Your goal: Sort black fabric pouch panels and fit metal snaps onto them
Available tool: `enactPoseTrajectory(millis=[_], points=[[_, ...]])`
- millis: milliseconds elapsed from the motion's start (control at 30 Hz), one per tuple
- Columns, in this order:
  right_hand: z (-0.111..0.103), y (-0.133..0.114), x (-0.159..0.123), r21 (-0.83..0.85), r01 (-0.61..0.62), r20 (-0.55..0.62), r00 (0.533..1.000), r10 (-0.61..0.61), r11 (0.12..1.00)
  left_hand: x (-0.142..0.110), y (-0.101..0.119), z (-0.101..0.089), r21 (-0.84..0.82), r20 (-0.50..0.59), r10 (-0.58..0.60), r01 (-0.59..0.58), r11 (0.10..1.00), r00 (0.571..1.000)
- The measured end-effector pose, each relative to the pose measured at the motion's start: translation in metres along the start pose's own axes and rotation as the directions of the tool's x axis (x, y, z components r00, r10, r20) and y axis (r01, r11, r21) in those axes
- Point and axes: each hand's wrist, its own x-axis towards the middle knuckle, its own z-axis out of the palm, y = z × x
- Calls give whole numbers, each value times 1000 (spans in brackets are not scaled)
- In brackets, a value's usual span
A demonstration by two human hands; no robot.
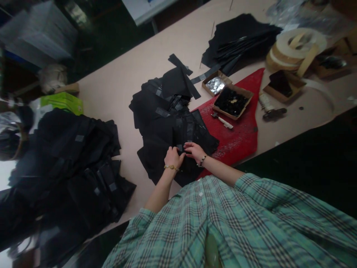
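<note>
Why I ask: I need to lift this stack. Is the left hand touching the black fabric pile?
Touching. The head view shows the left hand with its fingers resting on top of the black fabric pile.

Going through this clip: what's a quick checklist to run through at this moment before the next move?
Both hands on the work: ok. The left hand and right hand rest on the pile of black fabric pieces.
Grey tab between the hands: cannot tell whether it is stuck down.
Cardboard tray of black bits: ok, sitting flat on the red mat.
White-handled tool: ok, lying on the mat, apart from both hands.
Fabric under the fingers: cannot tell, the hands cover it.
</note>
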Motion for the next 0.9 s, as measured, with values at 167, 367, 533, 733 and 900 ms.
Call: enactPoseTrajectory(millis=[167,367,533,733,900], points=[[6,-5,-3,-9,-16,28,999,16,1000,-2,3,9,-19,-50,-77,76,997,996],[9,-3,-10,-32,-4,-22,1000,3,999,5,-12,4,-159,-37,-127,120,980,991],[2,-3,-15,20,1,-34,999,-1,1000,-5,-30,11,-222,-206,-82,35,974,975],[13,-13,-7,-1,-123,-11,992,123,992,-12,-14,18,-86,-175,16,-31,996,984],[12,-5,-8,-106,-33,49,998,39,994,-4,-11,14,-76,-145,-27,16,997,989]])
